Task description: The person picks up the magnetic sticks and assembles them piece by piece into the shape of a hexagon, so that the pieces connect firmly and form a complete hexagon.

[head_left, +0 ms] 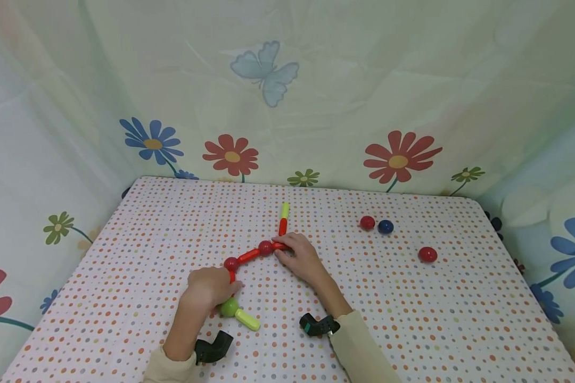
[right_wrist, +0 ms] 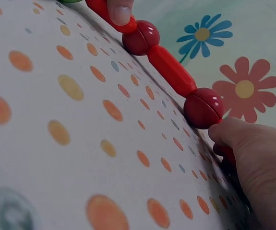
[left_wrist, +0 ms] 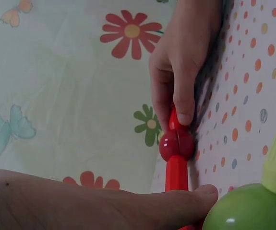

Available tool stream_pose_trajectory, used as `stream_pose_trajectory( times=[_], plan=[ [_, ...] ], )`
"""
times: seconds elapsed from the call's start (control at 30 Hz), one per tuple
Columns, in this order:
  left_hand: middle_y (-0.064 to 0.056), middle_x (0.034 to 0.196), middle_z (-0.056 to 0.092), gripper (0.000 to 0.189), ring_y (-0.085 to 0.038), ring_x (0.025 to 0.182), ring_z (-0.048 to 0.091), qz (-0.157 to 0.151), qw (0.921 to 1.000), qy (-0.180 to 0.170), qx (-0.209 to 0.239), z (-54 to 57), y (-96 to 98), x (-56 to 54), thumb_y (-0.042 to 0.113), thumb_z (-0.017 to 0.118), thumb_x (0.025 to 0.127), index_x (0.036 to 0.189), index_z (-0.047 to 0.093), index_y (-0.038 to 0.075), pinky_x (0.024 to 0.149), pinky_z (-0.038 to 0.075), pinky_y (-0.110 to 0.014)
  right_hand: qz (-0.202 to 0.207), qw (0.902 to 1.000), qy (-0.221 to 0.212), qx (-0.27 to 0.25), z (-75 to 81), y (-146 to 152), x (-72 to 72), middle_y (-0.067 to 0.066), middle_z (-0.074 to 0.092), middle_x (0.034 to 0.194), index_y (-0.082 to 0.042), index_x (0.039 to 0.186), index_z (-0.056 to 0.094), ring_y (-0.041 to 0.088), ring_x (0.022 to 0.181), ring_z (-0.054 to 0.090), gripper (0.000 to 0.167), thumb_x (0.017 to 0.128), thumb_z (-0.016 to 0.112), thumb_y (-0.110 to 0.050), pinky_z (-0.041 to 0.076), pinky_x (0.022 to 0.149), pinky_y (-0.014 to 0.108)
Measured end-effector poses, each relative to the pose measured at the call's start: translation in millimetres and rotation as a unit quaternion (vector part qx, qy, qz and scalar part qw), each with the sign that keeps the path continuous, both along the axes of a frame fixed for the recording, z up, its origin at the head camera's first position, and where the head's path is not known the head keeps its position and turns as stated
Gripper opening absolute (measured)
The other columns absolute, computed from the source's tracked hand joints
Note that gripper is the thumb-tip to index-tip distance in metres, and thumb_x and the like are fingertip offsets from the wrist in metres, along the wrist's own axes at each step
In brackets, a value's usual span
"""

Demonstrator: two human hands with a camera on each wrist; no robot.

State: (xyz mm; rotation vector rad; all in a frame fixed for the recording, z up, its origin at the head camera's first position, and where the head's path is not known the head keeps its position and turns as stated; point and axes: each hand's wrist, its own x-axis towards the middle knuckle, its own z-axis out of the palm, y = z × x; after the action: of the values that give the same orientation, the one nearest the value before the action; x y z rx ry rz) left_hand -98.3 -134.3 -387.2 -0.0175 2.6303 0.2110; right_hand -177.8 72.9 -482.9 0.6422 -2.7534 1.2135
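On the dotted table lies a chain of toy rods and balls. My left hand (head_left: 207,287) holds the red rod (head_left: 232,276) between a red ball (head_left: 231,264) and a green ball (head_left: 229,307). From the green ball a yellow-green rod (head_left: 247,319) points toward the near right. A middle red rod (right_wrist: 171,70) links the first red ball to a second red ball (head_left: 265,248). Beside that second ball, my right hand (head_left: 301,258) pinches another red rod (head_left: 280,246), its far end hidden by the hand. Just beyond these fingers lie a red rod (head_left: 282,227) and a yellow-green rod (head_left: 285,210), end to end.
Toward the right of the table (head_left: 460,298) sit a red ball (head_left: 367,223) and a blue ball (head_left: 385,226) close together, with another red ball (head_left: 428,254) nearer. A flowered curtain (head_left: 326,106) hangs behind the table's back edge. Each wrist carries a black camera mount (head_left: 213,348).
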Motion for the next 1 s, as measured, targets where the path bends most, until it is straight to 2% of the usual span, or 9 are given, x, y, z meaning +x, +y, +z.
stream_pose_trajectory(
  times=[0.13,0.3,0.37,0.43,0.5,0.6,0.77,0.87,1.0],
  plan=[
    [-0.001,0.042,0.050,0.041,-0.013,0.037,0.051,-0.012,0.9996,-0.023,0.006,0.9,8.2,2.4,0.036,0.057,0.096,0.065,0.055,0.009,0.053,0.039,-0.026,0.000,1.0000,0.006,0.005,1.6,0,0.2,0.004,0.068,0.113,-0.015,0.119,0.069,0.024,0.107,0.059,0.029,0.091,0.067,-0.021,0.048,0.091,0.042],
    [-0.001,0.039,0.050,0.038,-0.013,0.033,0.051,-0.036,0.9990,-0.025,0.003,-1.0,20.8,6.5,0.028,0.053,0.098,0.066,0.056,0.007,0.049,0.041,-0.025,0.004,0.9998,0.015,0.010,2.8,0,1.1,0.004,0.069,0.113,-0.016,0.118,0.070,0.024,0.107,0.059,0.028,0.091,0.067,-0.021,0.048,0.092,0.044],
    [0.000,0.039,0.049,0.032,-0.012,0.033,0.050,-0.066,0.9974,-0.026,-0.010,-1.6,26.0,8.4,0.021,0.058,0.095,0.066,0.056,0.007,0.048,0.042,-0.026,0.008,0.9998,0.013,0.010,2.9,0,1.3,0.004,0.069,0.114,-0.017,0.118,0.070,0.025,0.108,0.059,0.028,0.090,0.068,-0.021,0.047,0.093,0.044],
    [0.000,0.040,0.049,0.028,-0.012,0.033,0.050,-0.078,0.9966,-0.026,-0.008,-1.4,31.1,10.4,0.018,0.060,0.093,0.067,0.056,0.007,0.049,0.045,-0.027,0.012,0.9998,0.007,0.012,3.4,0,1.4,0.003,0.069,0.116,-0.019,0.119,0.069,0.025,0.111,0.059,0.029,0.091,0.068,-0.022,0.047,0.096,0.045],
    [0.000,0.041,0.049,0.026,-0.011,0.034,0.050,-0.100,0.9946,-0.021,-0.018,-0.7,35.5,12.0,0.016,0.062,0.091,0.067,0.057,0.009,0.057,0.051,-0.030,0.015,0.9998,0.004,0.015,3.6,1,1.2,0.003,0.069,0.118,-0.019,0.120,0.069,0.025,0.112,0.058,0.029,0.091,0.068,-0.023,0.046,0.097,0.045],
    [0.000,0.045,0.051,0.021,-0.011,0.034,0.049,-0.124,0.9916,-0.011,-0.035,0.3,41.2,14.2,0.016,0.065,0.089,0.070,0.058,0.010,0.060,0.053,-0.032,0.016,0.9997,0.000,0.020,3.8,1,0.9,0.003,0.068,0.120,-0.020,0.121,0.069,0.024,0.114,0.057,0.030,0.091,0.067,-0.025,0.045,0.099,0.045],
    [-0.001,0.049,0.052,0.010,-0.014,0.037,0.049,-0.169,0.9832,0.001,-0.068,0.0,50.2,18.6,0.018,0.070,0.086,0.086,0.066,0.009,0.049,0.042,-0.026,0.016,0.9996,0.002,0.023,3.4,1,0.8,0.002,0.068,0.122,-0.022,0.121,0.069,0.023,0.115,0.056,0.030,0.091,0.068,-0.025,0.045,0.099,0.045],
    [-0.002,0.049,0.051,0.021,-0.016,0.041,0.049,-0.158,0.9854,0.013,-0.062,-2.1,56.0,21.4,0.027,0.066,0.091,0.086,0.067,0.007,0.048,0.039,-0.025,0.018,0.9996,0.001,0.022,2.7,1,0.5,0.002,0.068,0.121,-0.023,0.121,0.069,0.023,0.114,0.056,0.030,0.090,0.068,-0.025,0.045,0.099,0.044],
    [-0.004,0.052,0.051,0.021,-0.018,0.049,0.048,-0.159,0.9843,0.023,-0.072,-4.5,60.0,21.8,0.027,0.070,0.088,0.082,0.067,0.007,0.049,0.040,-0.025,0.019,0.9996,-0.002,0.020,2.5,2,0.6,0.001,0.069,0.121,-0.023,0.120,0.069,0.022,0.114,0.056,0.030,0.090,0.069,-0.025,0.046,0.098,0.043]
  ],
)
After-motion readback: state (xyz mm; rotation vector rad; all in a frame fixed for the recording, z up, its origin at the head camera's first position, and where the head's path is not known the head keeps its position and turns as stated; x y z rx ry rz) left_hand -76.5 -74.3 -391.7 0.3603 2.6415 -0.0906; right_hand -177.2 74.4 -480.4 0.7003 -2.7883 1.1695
